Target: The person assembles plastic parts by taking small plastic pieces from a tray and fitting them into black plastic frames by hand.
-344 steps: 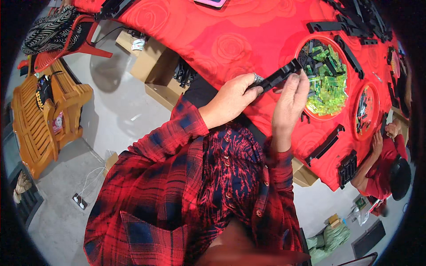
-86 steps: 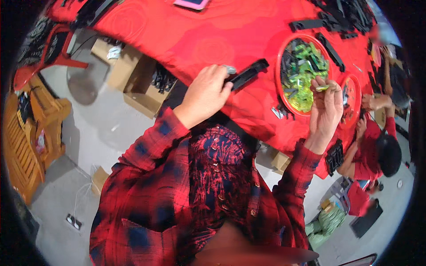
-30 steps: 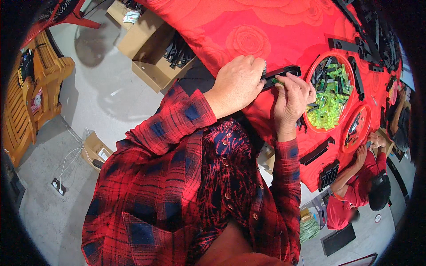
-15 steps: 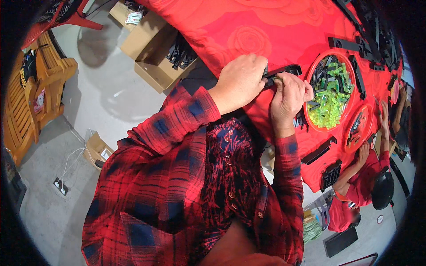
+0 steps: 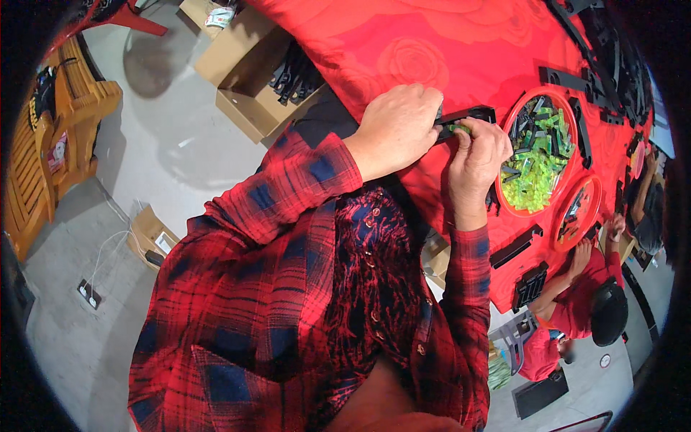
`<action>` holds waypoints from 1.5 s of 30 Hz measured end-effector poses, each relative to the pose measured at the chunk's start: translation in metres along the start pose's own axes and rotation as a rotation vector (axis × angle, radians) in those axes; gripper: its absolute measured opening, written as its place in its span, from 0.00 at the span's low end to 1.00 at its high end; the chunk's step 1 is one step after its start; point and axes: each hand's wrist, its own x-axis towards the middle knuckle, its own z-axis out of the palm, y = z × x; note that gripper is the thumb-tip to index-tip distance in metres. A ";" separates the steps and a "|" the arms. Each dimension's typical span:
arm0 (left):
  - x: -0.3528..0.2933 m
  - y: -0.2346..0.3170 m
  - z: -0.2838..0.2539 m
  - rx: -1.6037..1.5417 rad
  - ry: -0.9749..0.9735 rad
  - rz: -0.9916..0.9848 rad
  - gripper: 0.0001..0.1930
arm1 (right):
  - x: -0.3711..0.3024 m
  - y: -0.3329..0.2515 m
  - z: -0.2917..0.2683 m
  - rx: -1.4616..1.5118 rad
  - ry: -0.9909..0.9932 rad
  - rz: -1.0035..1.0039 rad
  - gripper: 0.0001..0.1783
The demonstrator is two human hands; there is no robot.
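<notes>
My left hand (image 5: 403, 128) is closed around one end of a long black plastic strip (image 5: 484, 112) held over the near edge of the red-covered table. At the strip's middle, the thumb and fingers of my right hand (image 5: 478, 162) pinch a small green plastic piece (image 5: 461, 129) against it. The fingers partly hide both parts. Just right of my right hand sits a red-rimmed round basket (image 5: 574, 144) with many small pieces, yellow-green (image 5: 529, 189) at its near side and darker green and black farther back.
A second red basket (image 5: 597, 191) stands farther right, beside a co-worker's arms (image 5: 568, 270). Black plastic parts (image 5: 517, 246) lie around the tablecloth (image 5: 360, 36). Left of the table an open cardboard box (image 5: 241, 108) holds black strips, and a wooden chair (image 5: 29, 144) stands at far left.
Both hands keep their hold at nearly the same place, and the green piece shows more between my right fingers. The view has shifted slightly. At right, the co-worker's hands have moved.
</notes>
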 end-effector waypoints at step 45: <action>0.007 0.005 0.006 0.018 -0.041 -0.003 0.13 | 0.000 -0.003 0.008 -0.041 0.005 -0.009 0.16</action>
